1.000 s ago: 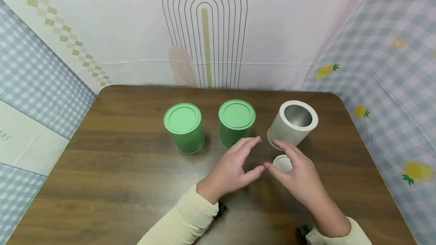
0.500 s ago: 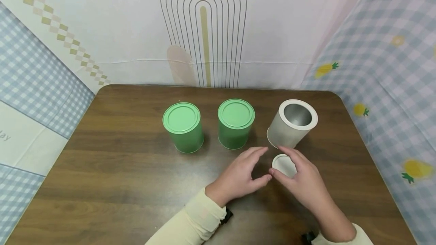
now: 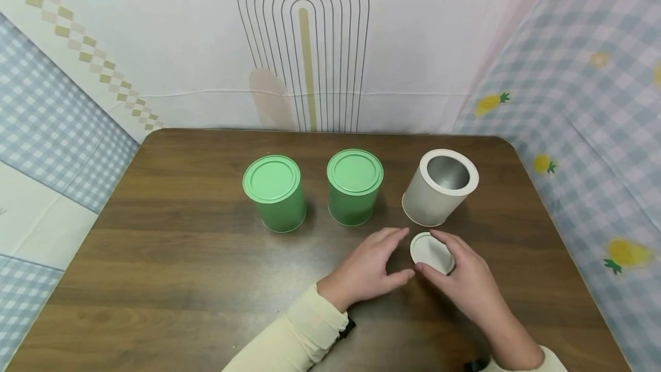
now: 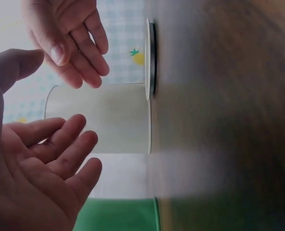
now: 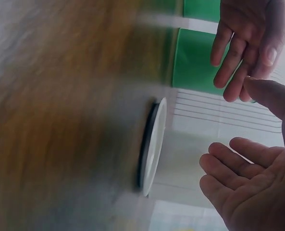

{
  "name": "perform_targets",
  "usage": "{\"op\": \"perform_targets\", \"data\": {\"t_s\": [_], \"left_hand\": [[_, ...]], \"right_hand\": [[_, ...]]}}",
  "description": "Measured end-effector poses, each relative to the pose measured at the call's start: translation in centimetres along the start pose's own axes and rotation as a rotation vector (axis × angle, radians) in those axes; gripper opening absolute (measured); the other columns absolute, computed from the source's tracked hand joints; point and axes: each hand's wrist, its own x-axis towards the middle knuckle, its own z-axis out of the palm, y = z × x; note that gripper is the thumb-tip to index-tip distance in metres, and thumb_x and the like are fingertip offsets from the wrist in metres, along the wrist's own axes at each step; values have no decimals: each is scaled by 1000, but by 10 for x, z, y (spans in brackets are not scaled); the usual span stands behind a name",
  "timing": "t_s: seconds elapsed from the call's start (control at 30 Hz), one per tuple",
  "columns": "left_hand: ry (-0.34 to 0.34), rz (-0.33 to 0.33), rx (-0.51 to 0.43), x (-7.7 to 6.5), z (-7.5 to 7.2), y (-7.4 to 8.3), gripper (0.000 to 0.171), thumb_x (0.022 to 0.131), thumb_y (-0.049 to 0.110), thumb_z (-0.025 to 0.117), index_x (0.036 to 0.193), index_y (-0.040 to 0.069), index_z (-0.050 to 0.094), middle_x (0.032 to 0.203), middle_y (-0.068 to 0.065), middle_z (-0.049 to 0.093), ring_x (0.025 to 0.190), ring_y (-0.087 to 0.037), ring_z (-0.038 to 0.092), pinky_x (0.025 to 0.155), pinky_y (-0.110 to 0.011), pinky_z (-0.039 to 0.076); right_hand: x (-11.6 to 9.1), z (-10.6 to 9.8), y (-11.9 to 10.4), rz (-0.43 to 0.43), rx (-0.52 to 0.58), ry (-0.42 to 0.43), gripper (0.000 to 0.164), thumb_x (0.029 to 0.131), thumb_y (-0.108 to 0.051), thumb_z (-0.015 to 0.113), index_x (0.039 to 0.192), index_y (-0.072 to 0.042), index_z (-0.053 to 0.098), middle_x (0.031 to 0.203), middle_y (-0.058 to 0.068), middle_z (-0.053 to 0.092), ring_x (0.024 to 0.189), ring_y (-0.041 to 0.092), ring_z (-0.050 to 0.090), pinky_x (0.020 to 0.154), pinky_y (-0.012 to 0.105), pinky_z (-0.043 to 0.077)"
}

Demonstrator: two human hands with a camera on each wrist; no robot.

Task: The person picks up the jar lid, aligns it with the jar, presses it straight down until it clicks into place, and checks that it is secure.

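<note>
A round white lid lies on the table in front of an uncovered white can with a metallic inside. My left hand, fingers spread and holding nothing, hovers left of the lid. Over the lid's right side is my right hand, thumb and fingers apart. Both wrist views show a gap between the hands and the lid, whose underside is dark. Behind the hands stand two green cans, one in the middle and one further left, each with a green lid on top.
The brown wooden table has rounded far corners. A pale curtain with printed arches hangs behind it. Blue checked cloth hangs at the right, and similar cloth at the left.
Both hands have come nearer to me and slightly right, away from the cans and down around the lid. More of the lid now shows between them. The cans stay put.
</note>
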Motion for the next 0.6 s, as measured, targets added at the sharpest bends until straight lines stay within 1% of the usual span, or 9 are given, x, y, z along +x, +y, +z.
{"op": "perform_targets", "data": {"t_s": [0.17, 0.27, 0.43, 0.6], "left_hand": [[-65, -20, -4, 3, 5, -1, 77, 93, 40, 69, 153, 4, 38, 153, -7, 45, 140, -17, 43, 115, -26, 34], [-90, -29, -21, 4, 8, -2, 79, 92, 39, 69, 154, 2, 36, 156, -9, 41, 143, -18, 40, 116, -27, 32], [-112, -38, -31, 7, 11, -4, 80, 92, 38, 70, 154, 1, 35, 157, -10, 40, 144, -19, 39, 117, -27, 30], [-144, -44, -25, 10, 16, -7, 80, 92, 38, 70, 154, 1, 35, 157, -12, 40, 144, -19, 38, 117, -27, 30]], "right_hand": [[-1, -1, 9, 19, -19, -28, 66, 80, -25, 86, 134, 1, 58, 129, 20, 62, 112, 40, 62, 86, 58, 51], [-1, -1, 14, 24, -36, -36, 67, 79, -24, 86, 134, 2, 57, 128, 21, 62, 112, 40, 62, 86, 58, 50], [-1, 0, 20, 32, -49, -55, 70, 78, -23, 87, 134, 4, 56, 129, 24, 61, 116, 43, 59, 89, 60, 48], [-1, -1, 25, 69, -67, -96, 74, 79, -24, 87, 137, 6, 53, 133, 25, 57, 120, 45, 56, 94, 62, 46]]}}
